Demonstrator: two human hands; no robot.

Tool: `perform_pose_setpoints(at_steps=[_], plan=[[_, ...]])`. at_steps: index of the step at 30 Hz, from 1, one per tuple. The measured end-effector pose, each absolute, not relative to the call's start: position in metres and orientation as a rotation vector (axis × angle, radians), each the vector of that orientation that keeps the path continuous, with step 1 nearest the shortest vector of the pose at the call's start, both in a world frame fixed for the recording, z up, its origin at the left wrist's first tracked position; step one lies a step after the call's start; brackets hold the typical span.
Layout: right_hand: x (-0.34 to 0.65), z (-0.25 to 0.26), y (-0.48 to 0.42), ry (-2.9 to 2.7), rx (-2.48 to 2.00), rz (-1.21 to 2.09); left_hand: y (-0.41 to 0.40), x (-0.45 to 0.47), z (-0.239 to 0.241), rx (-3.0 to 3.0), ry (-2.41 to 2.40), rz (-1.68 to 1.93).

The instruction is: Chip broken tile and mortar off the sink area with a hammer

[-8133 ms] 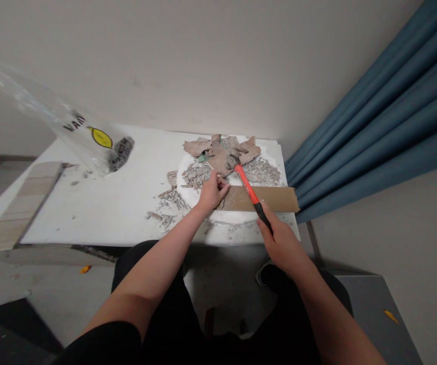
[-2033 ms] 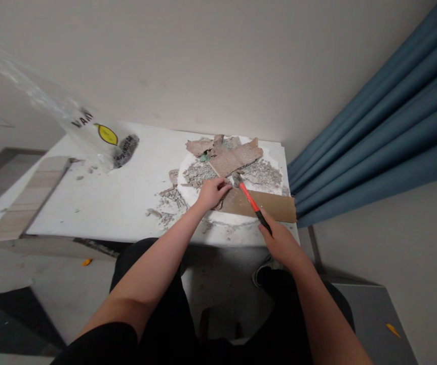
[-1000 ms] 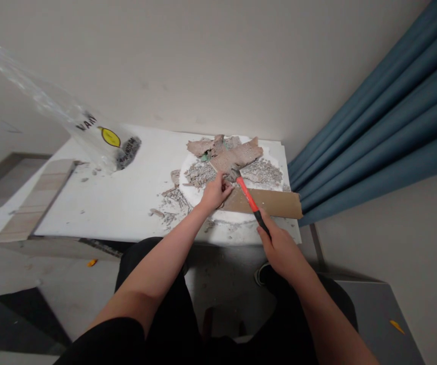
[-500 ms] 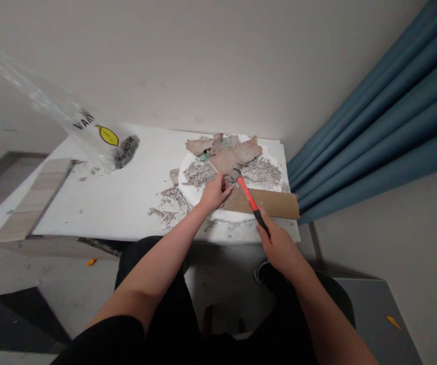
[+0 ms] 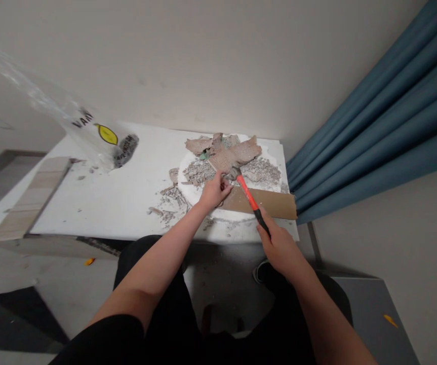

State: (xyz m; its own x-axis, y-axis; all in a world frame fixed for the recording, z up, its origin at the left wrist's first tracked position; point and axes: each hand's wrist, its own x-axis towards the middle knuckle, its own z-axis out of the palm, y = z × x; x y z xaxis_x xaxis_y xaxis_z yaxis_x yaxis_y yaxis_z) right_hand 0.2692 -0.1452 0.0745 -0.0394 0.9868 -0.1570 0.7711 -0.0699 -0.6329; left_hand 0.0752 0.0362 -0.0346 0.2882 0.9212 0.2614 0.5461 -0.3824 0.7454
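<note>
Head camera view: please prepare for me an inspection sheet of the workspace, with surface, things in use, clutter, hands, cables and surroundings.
Surface: white table, grit scattered on it.
Things in use: hammer, red and black handle, its head beside the left fingers; brown strip at its right.
Clutter: broken brown pieces piled behind the hammer head; clear bag towards the left.
Hands: right hand grips the handle; left hand has bent fingers, whether holding anything cannot be told.
Cables: nothing seen.
Surroundings: wall behind, blue curtain on the right.

Right hand (image 5: 279,246) around a red-handled hammer (image 5: 247,193), left hand (image 5: 212,192) beside its head, rubble (image 5: 197,173) beyond
</note>
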Motion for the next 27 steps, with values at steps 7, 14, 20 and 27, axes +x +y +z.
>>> perform_pose_setpoints(at_steps=[7, 14, 20, 27], plan=[[0.2672, 0.071, -0.1456, -1.871, -1.873, 0.82, 0.0367, 0.0748, -0.0368, 2.059, 1.316, 0.932], [0.2656, 0.0724, -0.1466, -1.892, -1.908, 0.804, 0.0366, 0.0752, -0.0362, 2.055, 1.319, 0.924], [0.2638, 0.0735, -0.1471, -1.905, -1.88, 0.828, 0.0364, 0.0752, -0.0364, 2.063, 1.33, 0.92], [0.2672, 0.074, -0.1478, -1.894, -1.935, 0.838, 0.0373, 0.0753, -0.0337, 1.934, 1.242, 1.006]])
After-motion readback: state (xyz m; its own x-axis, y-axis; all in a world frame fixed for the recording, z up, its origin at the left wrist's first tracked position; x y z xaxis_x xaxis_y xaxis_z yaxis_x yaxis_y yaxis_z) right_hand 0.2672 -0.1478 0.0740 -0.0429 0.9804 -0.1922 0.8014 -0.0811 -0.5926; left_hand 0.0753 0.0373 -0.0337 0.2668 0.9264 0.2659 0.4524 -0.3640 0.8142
